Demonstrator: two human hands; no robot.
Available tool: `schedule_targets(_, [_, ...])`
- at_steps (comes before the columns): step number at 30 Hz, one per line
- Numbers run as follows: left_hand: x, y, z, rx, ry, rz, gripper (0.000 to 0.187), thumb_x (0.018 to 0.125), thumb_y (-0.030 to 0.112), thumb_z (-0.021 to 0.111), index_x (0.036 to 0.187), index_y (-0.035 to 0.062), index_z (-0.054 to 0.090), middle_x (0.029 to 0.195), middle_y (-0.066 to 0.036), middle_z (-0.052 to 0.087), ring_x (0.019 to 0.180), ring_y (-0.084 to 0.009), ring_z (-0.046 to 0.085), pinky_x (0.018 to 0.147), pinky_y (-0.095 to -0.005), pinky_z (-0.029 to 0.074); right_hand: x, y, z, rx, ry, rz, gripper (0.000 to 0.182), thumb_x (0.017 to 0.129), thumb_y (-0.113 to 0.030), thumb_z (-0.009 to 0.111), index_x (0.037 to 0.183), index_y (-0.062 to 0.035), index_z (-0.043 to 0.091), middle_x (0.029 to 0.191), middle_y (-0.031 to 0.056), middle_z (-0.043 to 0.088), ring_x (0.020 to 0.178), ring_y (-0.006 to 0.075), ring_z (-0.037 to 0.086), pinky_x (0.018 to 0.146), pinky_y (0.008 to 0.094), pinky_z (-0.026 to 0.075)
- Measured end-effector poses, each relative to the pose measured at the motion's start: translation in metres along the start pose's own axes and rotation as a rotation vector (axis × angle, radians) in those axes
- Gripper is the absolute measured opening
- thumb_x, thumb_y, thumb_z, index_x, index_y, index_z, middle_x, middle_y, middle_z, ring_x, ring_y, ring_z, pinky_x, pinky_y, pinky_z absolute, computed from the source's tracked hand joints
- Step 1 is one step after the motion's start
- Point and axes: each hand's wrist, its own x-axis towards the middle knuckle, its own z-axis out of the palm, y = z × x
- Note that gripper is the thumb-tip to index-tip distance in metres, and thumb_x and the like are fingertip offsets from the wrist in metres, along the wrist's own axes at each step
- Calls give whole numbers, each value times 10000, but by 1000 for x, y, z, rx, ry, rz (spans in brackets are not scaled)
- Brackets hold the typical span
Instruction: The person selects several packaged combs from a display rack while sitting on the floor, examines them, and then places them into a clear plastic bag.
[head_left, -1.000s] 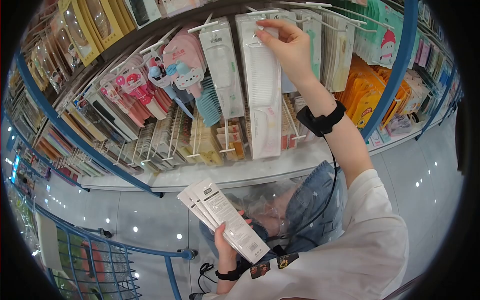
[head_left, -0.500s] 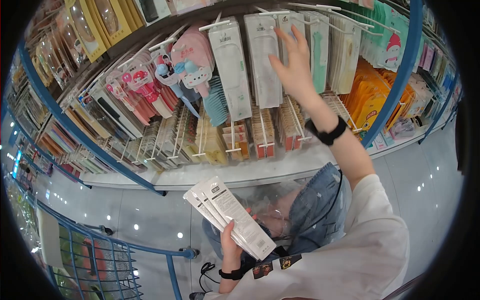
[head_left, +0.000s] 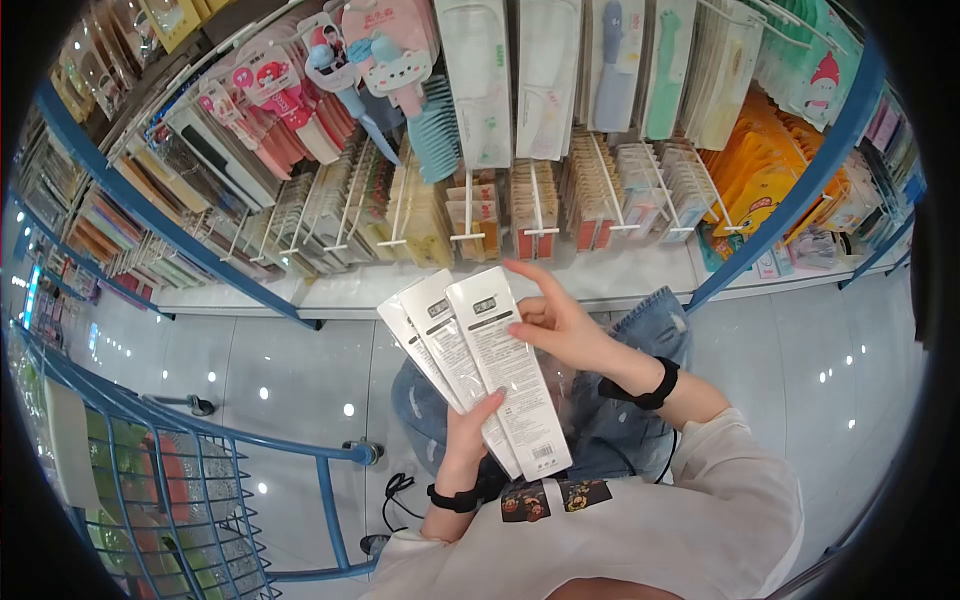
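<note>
My left hand (head_left: 468,428) grips the lower part of a fan of flat white packages (head_left: 515,375), with its thumb across the front. Printed text and a barcode face up on them. At the upper right edge of the front package is my right hand (head_left: 562,325), its thumb on the face of the package and its index finger stretched past the top. The other fingers of that hand are curled. Beyond the packages, long clear packs (head_left: 548,90) hang on the rack, beside a teal comb (head_left: 433,130).
A blue wire cart (head_left: 190,500) stands at the lower left. Blue uprights (head_left: 790,205) frame the rack, and a white shelf base (head_left: 640,275) runs below the hanging goods. Metal hooks (head_left: 540,230) stick out. Denim-covered knees (head_left: 640,330) are beneath my hands.
My right hand has come down from the hanging packs to the packages in my left hand. The packages are higher in view and more upright. The view has shifted downward.
</note>
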Motion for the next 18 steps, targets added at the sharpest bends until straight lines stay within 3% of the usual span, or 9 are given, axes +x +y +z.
schedule_targets(3, [-2, -1, 4, 32, -22, 1, 450, 761, -14, 576, 1182, -53, 423, 1089, -151, 542, 965, -221, 558, 808, -316, 467, 3, -2, -5, -57, -63, -4, 683, 824, 23, 518, 1369, -104, 126, 1105, 166, 536, 997, 164, 537, 804, 270, 438])
schedule_targets(6, [1, -8, 7, 89, 15, 21, 441, 777, 5, 577, 1186, -50, 421, 1079, -134, 545, 969, -208, 550, 823, -306, 451, 7, 0, 2, -447, 36, -127, 766, 788, -63, 605, 1372, -77, 109, 1263, 194, 384, 1160, 219, 412, 909, 327, 379])
schedule_targets(9, [6, -20, 11, 407, 74, 191, 428, 792, 34, 579, 1182, -53, 424, 1092, -121, 533, 975, -197, 534, 838, -302, 431, 4, 9, 17, -602, 115, -159, 860, 743, -159, 671, 1369, -41, 94, 1341, 192, 234, 1255, 261, 258, 1004, 367, 266])
schedule_targets(10, [6, -24, 12, 455, 36, 297, 454, 817, 52, 549, 1222, -55, 372, 1121, -123, 510, 989, -190, 518, 847, -300, 418, 4, 12, 22, -530, 113, -114, 902, 729, -216, 688, 1368, -26, 81, 1345, 201, 214, 1271, 293, 214, 1039, 377, 187])
schedule_targets(13, [5, -29, 9, 266, 23, 280, 509, 851, 137, 518, 1271, -49, 300, 1130, -151, 496, 967, -205, 532, 830, -320, 431, 7, 22, 24, -397, 104, -104, 833, 747, -157, 639, 1369, -30, 99, 1337, 195, 252, 1257, 280, 260, 1020, 363, 231])
schedule_targets(16, [4, -13, 9, 122, -279, 152, 580, 877, 303, 450, 1299, -35, 238, 1146, -186, 466, 892, -260, 557, 761, -357, 469, 9, 14, 13, -55, 137, -1, 667, 802, -107, 516, 1357, -27, 154, 1317, 173, 294, 1218, 289, 335, 977, 370, 303])
schedule_targets(18, [2, -7, 11, 100, -248, 171, 622, 872, 377, 424, 1298, -35, 238, 1102, -209, 484, 828, -270, 570, 706, -370, 483, 13, 6, -5, 284, 146, 40, 621, 804, -64, 443, 1362, -50, 168, 1309, 150, 327, 1213, 259, 352, 965, 368, 327])
